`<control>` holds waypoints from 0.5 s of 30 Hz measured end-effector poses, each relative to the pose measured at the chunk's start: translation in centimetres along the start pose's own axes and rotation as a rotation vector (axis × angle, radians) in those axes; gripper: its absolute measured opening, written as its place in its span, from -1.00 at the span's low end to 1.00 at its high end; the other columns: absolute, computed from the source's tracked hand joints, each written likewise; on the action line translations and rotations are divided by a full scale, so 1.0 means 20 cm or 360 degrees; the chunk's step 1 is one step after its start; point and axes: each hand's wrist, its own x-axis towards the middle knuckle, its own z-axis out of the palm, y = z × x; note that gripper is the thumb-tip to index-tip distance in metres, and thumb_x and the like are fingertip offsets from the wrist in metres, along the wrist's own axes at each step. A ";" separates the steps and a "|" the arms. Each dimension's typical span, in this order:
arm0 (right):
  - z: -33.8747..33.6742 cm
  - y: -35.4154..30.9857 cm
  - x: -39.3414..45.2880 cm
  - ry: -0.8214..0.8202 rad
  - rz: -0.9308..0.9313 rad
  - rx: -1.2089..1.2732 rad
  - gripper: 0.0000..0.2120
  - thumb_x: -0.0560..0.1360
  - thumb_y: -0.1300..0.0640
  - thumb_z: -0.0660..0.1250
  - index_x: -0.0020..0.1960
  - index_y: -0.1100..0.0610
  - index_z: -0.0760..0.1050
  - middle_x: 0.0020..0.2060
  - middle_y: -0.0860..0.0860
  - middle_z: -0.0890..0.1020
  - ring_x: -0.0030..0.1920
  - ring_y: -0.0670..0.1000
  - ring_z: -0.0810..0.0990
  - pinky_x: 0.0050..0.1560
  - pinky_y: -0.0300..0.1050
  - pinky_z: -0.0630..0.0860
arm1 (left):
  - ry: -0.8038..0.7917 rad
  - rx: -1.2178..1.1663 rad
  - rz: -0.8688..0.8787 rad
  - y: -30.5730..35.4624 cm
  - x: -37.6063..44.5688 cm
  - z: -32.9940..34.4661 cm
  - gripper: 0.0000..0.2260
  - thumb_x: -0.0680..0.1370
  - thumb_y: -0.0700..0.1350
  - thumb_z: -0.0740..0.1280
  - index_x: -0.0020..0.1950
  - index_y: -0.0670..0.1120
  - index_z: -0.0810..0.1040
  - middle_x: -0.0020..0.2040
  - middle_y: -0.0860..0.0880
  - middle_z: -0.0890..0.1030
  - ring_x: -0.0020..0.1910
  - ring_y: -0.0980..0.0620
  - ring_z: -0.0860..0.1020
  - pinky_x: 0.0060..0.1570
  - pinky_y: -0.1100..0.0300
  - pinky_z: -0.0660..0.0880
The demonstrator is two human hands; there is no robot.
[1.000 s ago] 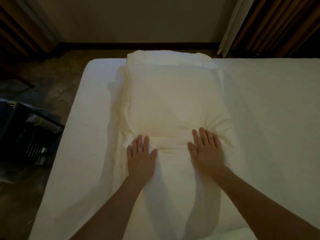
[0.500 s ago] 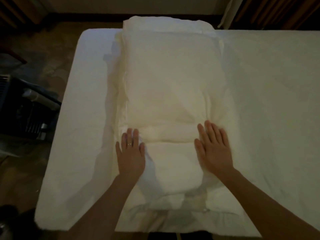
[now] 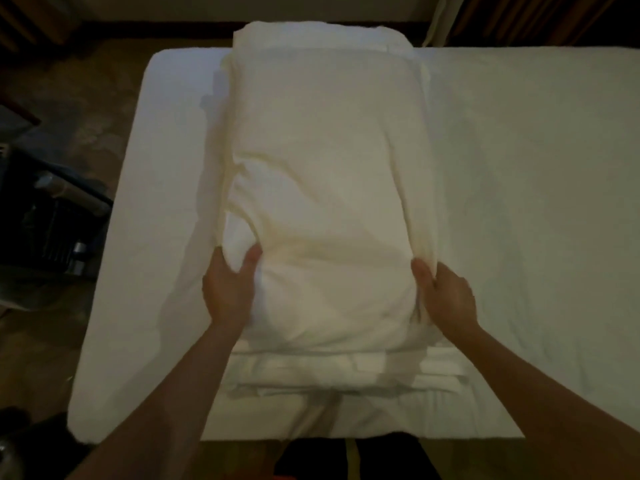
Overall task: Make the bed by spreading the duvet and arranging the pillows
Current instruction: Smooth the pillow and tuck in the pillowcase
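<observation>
A thick white duvet (image 3: 322, 161), folded into a long bundle, lies lengthwise on the white-sheeted bed (image 3: 519, 168), reaching from the near edge to the far edge. My left hand (image 3: 230, 289) grips the bundle's top layer at its near left side, thumb on top and fingers tucked under the fabric. My right hand (image 3: 445, 296) grips the same layer at the near right side. The gripped layer bulges up over flatter folded layers (image 3: 311, 372) beneath it near the bed's edge. No pillows are in sight.
A dark cart or rack (image 3: 45, 223) stands on the floor left of the bed. Brown curtains (image 3: 540, 19) hang at the far right, with a wall behind the bed. The bed's near edge (image 3: 311, 434) is right below me.
Both hands went from lying flat on the duvet to gripping the sides of its top layer. That layer has been pulled nearer to me and bunched up. The view tilted down.
</observation>
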 end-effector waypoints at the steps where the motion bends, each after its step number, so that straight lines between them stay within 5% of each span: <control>1: 0.01 0.00 0.01 -0.0086 0.0004 -0.0097 -0.41 0.60 -0.29 0.04 -0.02 0.22 0.53 -0.09 0.20 0.67 -0.06 0.22 0.62 -0.09 -0.02 0.43 | -0.0076 0.0056 -0.0033 -0.04 0.00 -0.01 -0.51 0.53 0.17 0.40 0.21 -0.22 0.50 0.17 -0.29 0.60 0.18 -0.27 0.56 0.11 0.04 0.43; 4: 0.00 -0.06 0.06 -0.0009 -0.0010 -0.0238 -0.57 0.61 -0.21 0.15 -0.15 0.16 0.43 -0.16 0.16 0.63 -0.08 0.22 0.62 -0.12 -0.01 0.44 | 0.0008 0.0380 -0.0063 -0.05 -0.03 0.05 -0.49 0.58 0.02 0.37 0.42 -0.24 0.36 0.33 -0.32 0.47 0.33 -0.31 0.44 0.28 -0.07 0.32; 7: 0.06 -0.24 -0.03 0.0620 -0.0513 -0.0095 -0.68 0.58 -0.03 0.27 0.18 0.20 0.48 0.16 0.18 0.56 0.21 0.21 0.51 0.22 0.10 0.42 | 0.0061 0.0522 0.0850 0.16 -0.18 0.16 -0.43 0.60 0.00 0.26 0.57 -0.15 0.23 0.50 -0.22 0.31 0.50 -0.23 0.25 0.49 -0.10 0.14; 9: 0.19 -0.27 -0.12 0.0388 -0.0956 -0.0340 -0.52 0.66 -0.07 0.14 0.49 0.15 0.32 0.49 0.16 0.34 0.50 0.16 0.27 0.49 0.14 0.19 | -0.0213 0.0698 0.1321 0.16 -0.30 0.25 -0.49 0.66 0.07 0.13 0.60 -0.03 0.21 0.58 -0.14 0.24 0.56 -0.19 0.18 0.53 -0.15 0.08; 11: 0.26 -0.14 -0.13 0.0152 -0.1095 -0.0606 -0.45 0.67 -0.15 0.02 0.59 0.04 0.16 0.58 0.10 0.16 0.58 0.12 0.09 0.55 0.15 0.04 | -0.0337 0.1004 0.1396 0.01 -0.29 0.28 -0.47 0.67 0.20 0.06 0.61 0.03 0.20 0.61 -0.10 0.18 0.58 -0.18 0.16 0.51 -0.19 0.08; 15: 0.19 0.27 -0.07 -0.0003 -0.0594 -0.0821 -0.35 0.63 -0.28 -0.18 0.61 0.02 0.06 0.59 0.11 0.12 0.59 0.12 0.05 0.55 0.16 0.02 | -0.0277 0.1189 0.1063 -0.37 -0.11 0.12 -0.39 0.63 0.29 0.07 0.61 0.01 0.20 0.61 -0.14 0.18 0.56 -0.19 0.19 0.46 -0.26 0.17</control>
